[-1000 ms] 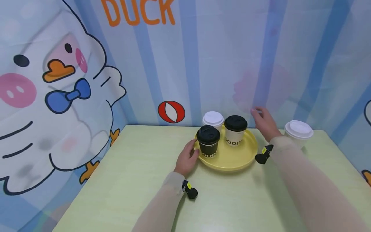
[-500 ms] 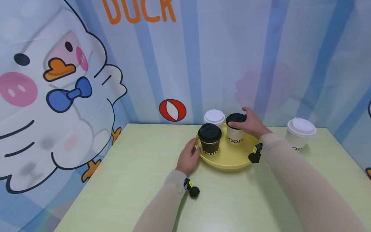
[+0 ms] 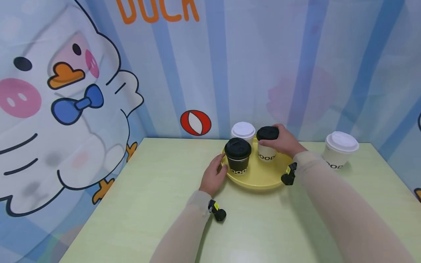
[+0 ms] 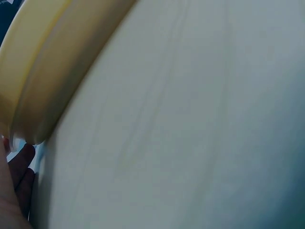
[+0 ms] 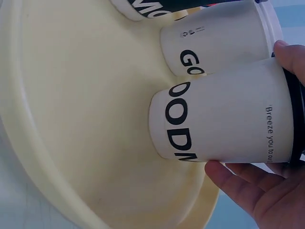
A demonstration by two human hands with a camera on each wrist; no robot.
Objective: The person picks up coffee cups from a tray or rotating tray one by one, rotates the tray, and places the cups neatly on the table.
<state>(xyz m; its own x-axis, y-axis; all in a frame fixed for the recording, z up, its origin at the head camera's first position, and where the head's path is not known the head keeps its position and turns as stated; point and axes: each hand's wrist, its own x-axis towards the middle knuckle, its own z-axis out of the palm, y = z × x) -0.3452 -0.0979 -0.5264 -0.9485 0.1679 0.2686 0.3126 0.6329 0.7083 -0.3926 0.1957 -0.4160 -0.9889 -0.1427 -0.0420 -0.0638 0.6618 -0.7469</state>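
A round yellow tray (image 3: 254,179) lies on the table with several lidded paper cups on it. My left hand (image 3: 213,177) holds the tray's left rim; in the left wrist view its fingers reach below the tray (image 4: 52,62) edge. With thumb and fingers, my right hand (image 3: 286,141) grips a white paper cup (image 5: 228,114) with a black lid, near its top. That cup stands upright at the tray's back right. In front of it to the left is a black paper cup (image 3: 238,164) with a black lid. Behind that one stands a white-lidded paper cup (image 3: 242,130), partly hidden.
Another white-lidded paper cup (image 3: 338,151) stands on the table right of the tray, partly behind my right sleeve. A printed blue backdrop (image 3: 250,65) with a duck (image 3: 79,146) rises along the back and left of the pale table (image 3: 158,175).
My right hand has come left from the air above the tray's right side and taken hold of the black-lidded white cup. My left hand has stayed at the tray's rim.
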